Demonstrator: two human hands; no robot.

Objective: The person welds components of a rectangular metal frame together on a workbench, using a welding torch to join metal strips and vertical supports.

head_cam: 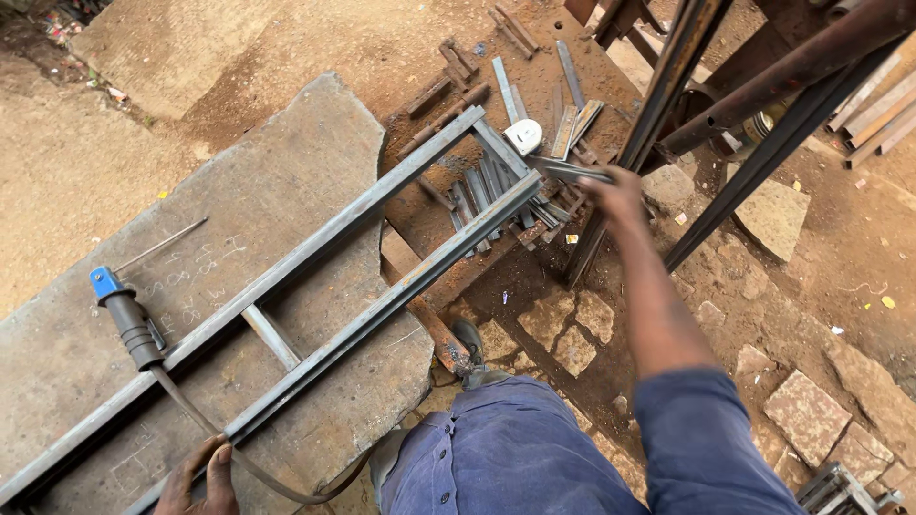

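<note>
**Flat Steel Strip: Handling and Appearance**

The steel strip [570,172] appears rigid, fairly light for one hand, and likely sharp at its cut ends; the mid-length is the safest place to grasp it. It is a short, flat, grey length of bare metal, held just above the pile of cut strips [496,195] on the ground beyond the far end of the ladder-shaped steel frame [315,277].

The right hand [618,195] is closed around one end of the strip, arm extended. The left hand [198,479] rests at the near edge of the stone slab [286,172], fingers curled over the cable [239,458] of the electrode holder [129,319], which lies against the frame. A white tape measure [524,135] sits beside the pile.
</note>
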